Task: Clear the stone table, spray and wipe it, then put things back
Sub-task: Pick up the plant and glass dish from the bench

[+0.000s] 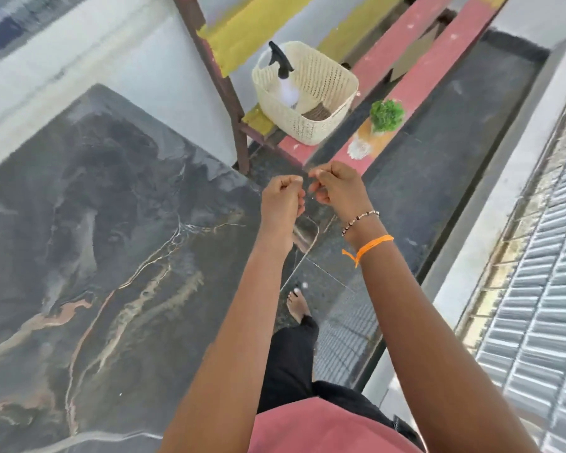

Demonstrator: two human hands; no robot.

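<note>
I am seeing both hands pinching top edge of clear plastic sheet (303, 237): left hand (281, 204) and right hand (339, 188) curled tight, hanging it beside dark stone table (95, 223). Spray bottle (283, 73) sitting in cream basket (324, 93) on bench (406, 60).

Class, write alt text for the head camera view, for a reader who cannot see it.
Two hands, left hand and right hand, grip the top of a clear sheet beside a dark stone table. Ahead, a cream basket with a spray bottle sits on a bench.

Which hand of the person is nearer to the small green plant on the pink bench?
The right hand is nearer: the green plant sits just beyond it, up and right. The left hand is farther left.
</note>
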